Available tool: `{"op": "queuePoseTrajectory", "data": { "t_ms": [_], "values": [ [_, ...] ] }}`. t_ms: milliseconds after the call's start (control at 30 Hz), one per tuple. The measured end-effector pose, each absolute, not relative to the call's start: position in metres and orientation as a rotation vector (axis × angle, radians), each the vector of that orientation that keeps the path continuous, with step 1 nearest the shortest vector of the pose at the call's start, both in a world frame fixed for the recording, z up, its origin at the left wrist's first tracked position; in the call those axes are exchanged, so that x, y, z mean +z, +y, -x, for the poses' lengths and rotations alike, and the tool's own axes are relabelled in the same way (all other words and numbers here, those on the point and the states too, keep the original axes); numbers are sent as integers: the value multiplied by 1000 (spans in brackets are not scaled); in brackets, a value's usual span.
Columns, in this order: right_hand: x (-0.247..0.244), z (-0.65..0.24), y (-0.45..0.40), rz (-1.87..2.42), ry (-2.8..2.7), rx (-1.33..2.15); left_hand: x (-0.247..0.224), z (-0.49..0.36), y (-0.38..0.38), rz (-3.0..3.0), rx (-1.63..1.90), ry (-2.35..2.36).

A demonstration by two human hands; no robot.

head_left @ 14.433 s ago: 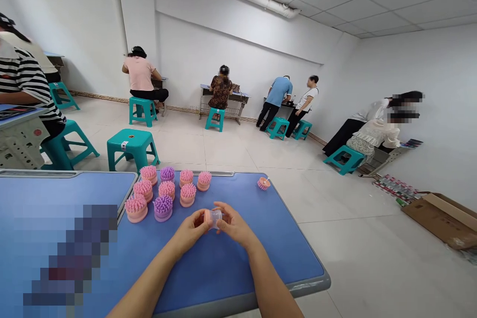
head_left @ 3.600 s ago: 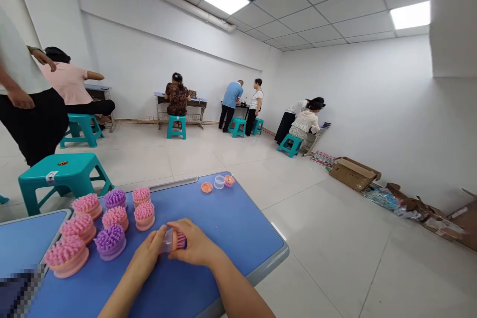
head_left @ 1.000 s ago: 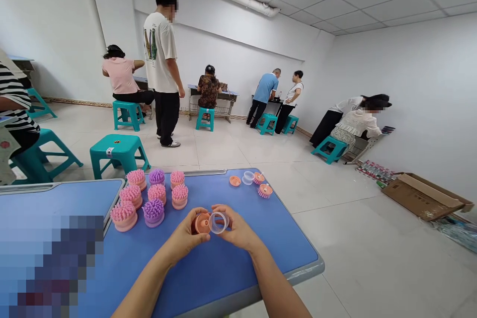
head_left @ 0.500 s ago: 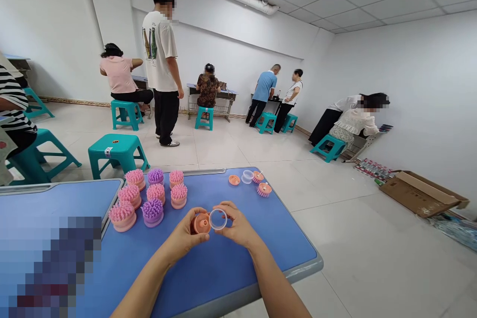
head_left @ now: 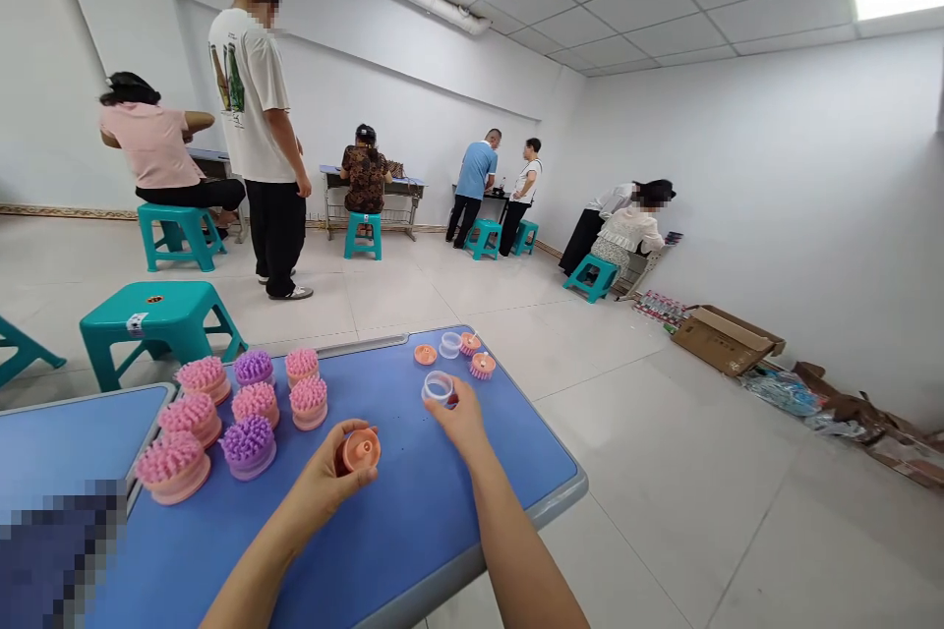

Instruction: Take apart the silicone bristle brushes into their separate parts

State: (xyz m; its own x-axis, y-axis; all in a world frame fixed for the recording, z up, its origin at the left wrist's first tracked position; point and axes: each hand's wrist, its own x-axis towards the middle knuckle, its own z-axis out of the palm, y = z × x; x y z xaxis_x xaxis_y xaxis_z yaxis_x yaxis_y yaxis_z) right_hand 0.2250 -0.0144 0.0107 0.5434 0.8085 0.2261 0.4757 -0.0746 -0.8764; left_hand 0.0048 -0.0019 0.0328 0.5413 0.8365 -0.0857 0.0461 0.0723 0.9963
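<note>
My left hand (head_left: 324, 480) is closed round an orange round part (head_left: 362, 451), whose raised centre faces up. In my right hand (head_left: 463, 420) is a clear plastic ring (head_left: 438, 387), pinched at its right side, low over or on the blue table (head_left: 413, 511). Beyond it lie an orange disc (head_left: 426, 355), another clear ring (head_left: 450, 345) and two orange parts with pink bristles, one of them a bristled part (head_left: 483, 366) at the right. Several bristle brushes stand at the left, among them a purple brush (head_left: 249, 447) and a pink brush (head_left: 308, 402).
A second blue table (head_left: 66, 423) adjoins at the left. Past the tables stand a teal stool (head_left: 158, 314) and a person in a white shirt (head_left: 255, 108). Other people are along the walls. A cardboard box (head_left: 719, 339) lies on the floor at the right.
My hands have moved apart. The clear ring went away from the orange part, forward toward the parts at the table's far end. The camera view has turned right.
</note>
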Motion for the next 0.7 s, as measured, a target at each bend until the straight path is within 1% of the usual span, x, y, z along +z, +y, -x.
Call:
{"op": "queuePoseTrajectory", "data": {
  "t_ms": [200,700],
  "values": [
    [1,-244,-7,1800,-909,261,26,-3,-1,-1393,713,794],
    [-12,-254,3,1922,-902,229,25,-2,-2,-1374,711,775]
  ]
}}
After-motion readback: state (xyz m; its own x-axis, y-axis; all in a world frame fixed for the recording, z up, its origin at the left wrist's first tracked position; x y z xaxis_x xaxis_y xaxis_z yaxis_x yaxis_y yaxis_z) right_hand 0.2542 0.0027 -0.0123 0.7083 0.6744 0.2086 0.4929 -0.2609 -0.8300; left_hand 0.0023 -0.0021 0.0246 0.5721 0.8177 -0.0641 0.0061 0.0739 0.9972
